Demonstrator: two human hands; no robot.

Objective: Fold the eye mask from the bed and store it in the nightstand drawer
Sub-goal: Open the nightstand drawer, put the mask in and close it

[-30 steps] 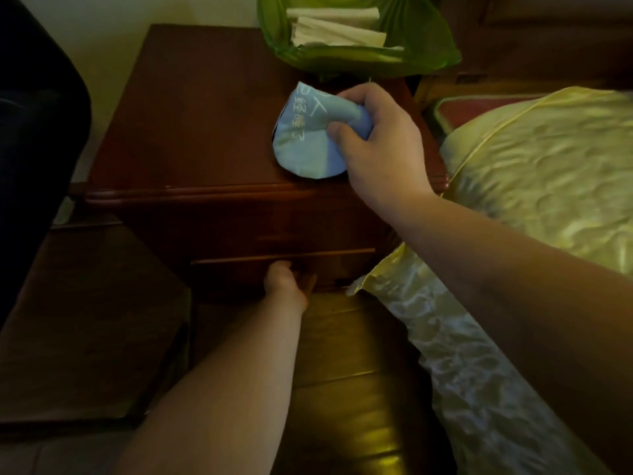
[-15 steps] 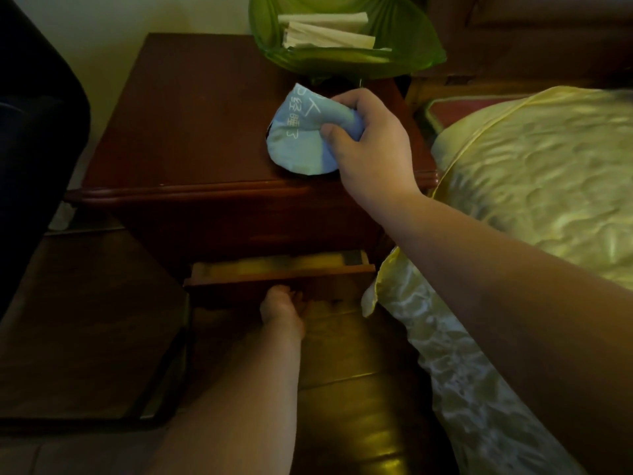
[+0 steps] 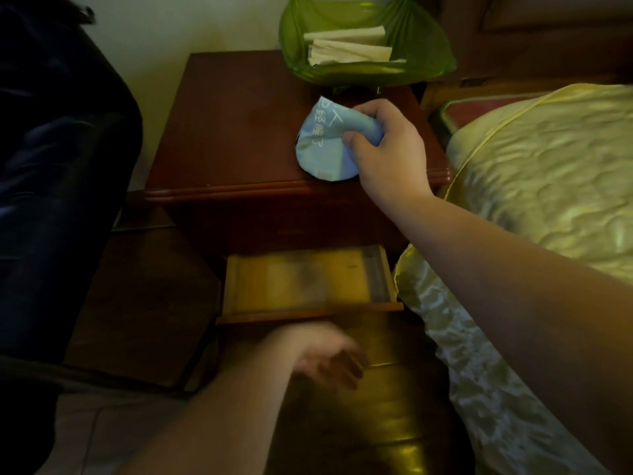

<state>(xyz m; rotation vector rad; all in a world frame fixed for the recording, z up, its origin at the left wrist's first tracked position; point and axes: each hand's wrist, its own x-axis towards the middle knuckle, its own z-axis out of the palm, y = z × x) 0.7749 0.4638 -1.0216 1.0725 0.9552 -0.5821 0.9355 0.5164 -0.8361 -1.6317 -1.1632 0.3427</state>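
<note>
The folded light-blue eye mask [image 3: 323, 145] with white lettering rests on the right part of the dark wooden nightstand [image 3: 233, 132]. My right hand [image 3: 387, 149] is shut on its right end. Below the top, the nightstand drawer [image 3: 301, 286] stands pulled out, its yellowish inside bare. My left hand [image 3: 329, 358] hovers blurred just in front of the drawer front, fingers apart, holding nothing.
A green tray [image 3: 428, 46] with folded papers sits at the back of the nightstand. The bed with a yellow quilted cover [image 3: 548, 186] lies on the right, hanging close to the drawer's right side. Dark fabric [image 3: 51, 200] fills the left. A low wooden platform [image 3: 137, 303] lies beside the drawer.
The drawer has gone from shut to pulled well out. My left hand let go of its front and drew back toward me. The right hand still holds the mask on the nightstand.
</note>
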